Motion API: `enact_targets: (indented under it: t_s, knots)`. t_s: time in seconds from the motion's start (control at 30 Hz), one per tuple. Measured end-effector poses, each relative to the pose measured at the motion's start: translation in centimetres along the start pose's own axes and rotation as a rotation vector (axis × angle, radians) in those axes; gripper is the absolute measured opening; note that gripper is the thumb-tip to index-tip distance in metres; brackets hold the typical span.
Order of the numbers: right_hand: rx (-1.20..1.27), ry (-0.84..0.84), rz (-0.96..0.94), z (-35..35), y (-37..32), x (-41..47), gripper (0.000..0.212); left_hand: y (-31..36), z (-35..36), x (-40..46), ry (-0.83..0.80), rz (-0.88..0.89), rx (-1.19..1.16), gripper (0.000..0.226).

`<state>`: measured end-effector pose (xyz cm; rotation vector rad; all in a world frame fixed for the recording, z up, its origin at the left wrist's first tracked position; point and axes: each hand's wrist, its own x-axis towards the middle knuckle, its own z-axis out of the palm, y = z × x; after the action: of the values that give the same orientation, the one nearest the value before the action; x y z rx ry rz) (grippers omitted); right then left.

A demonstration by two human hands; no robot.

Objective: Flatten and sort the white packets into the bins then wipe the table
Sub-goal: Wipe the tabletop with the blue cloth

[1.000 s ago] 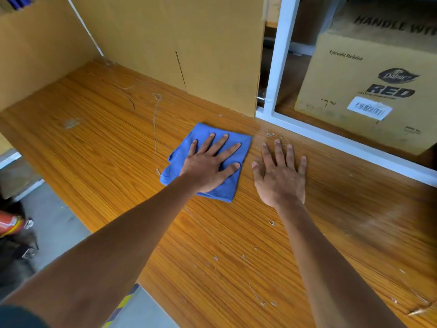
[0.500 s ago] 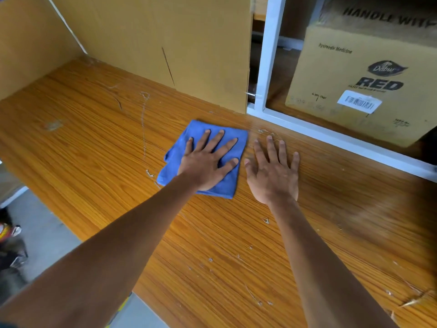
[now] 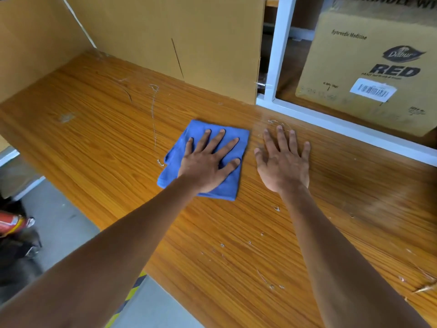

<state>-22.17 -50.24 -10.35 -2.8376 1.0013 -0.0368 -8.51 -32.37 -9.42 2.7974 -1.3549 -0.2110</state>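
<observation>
Wiping stage: your left hand (image 3: pixel 208 165) presses flat, fingers spread, on the blue cloth (image 3: pixel 205 159) mid-table (image 3: pixel 94 143); right hand (image 3: pixel 282 164) braces flat alongside. Sweep toward the white flecks (image 3: pixel 267 280), possibly stuck residue.

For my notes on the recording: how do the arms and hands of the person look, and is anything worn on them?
Both forearms are bare; no sleeves, gloves, watch, rings or bands show on them. The left hand and the right hand each show five fingers with short nails.
</observation>
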Motion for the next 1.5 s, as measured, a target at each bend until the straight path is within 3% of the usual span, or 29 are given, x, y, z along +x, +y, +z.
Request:
enact_targets:
  t_s: [0.1,0.3,0.6,0.87,1.13,1.37,1.5]
  knots:
    - [-0.024,-0.005,-0.007,0.0,-0.2,-0.2,0.069,-0.1,0.1,-1.0,-0.001,-0.023,0.006,0.068]
    - [-0.033,-0.024,-0.003,-0.1,-0.7,-1.2,0.071,0.3,-1.3,5.3,-0.044,0.008,0.01,0.07]
    - [-0.018,-0.068,-0.034,-0.3,-2.7,-7.0,0.079,-3.0,0.6,-11.4,-0.012,-0.044,0.008,0.065]
    - [-0.026,-0.039,-0.025,0.5,-3.4,-7.2,0.083,-2.1,-0.6,-1.5,-0.023,-0.012,-0.001,0.071]
    - [-0.02,-0.065,-0.007,-0.4,-3.5,-7.9,0.082,-5.0,1.0,-15.3,0.004,-0.023,0.019,0.065]
    - [-0.039,-0.034,-0.01,0.4,-3.5,-7.6,0.082,-5.1,-0.4,-6.1,0.006,-0.036,-0.022,0.07]
    - [-0.033,-0.044,0.003,0.3,-3.6,-7.9,0.083,-5.5,0.1,-8.1,-0.011,-0.028,-0.02,0.068]
